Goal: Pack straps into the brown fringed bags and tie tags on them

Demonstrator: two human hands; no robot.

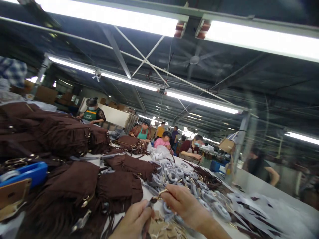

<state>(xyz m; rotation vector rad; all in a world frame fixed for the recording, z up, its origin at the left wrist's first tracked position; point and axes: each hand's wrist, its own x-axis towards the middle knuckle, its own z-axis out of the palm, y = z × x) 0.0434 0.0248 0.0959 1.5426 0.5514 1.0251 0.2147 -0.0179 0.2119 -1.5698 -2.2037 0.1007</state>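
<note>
My left hand (134, 217) is closed around a dark strap (151, 203) near the bottom middle of the view. A gold metal clasp (163, 192) sits at the strap's end, pinched by the fingers of my right hand (183, 202). Both hands are close together above the table. Just left of them lie dark brown fringed bags (119, 187) with gold hardware. Behind and right of my right hand spreads a pile of coiled straps in pale wrapping (174, 172). Beige material (166, 229) shows beneath my hands.
A blue tape dispenser (37, 174) and a phone-like gold object (15, 196) are at the left edge. More brown bags (57, 132) are heaped behind. Clear plastic sheets (274, 209) lie at the right. Several people work across the table, under low lights.
</note>
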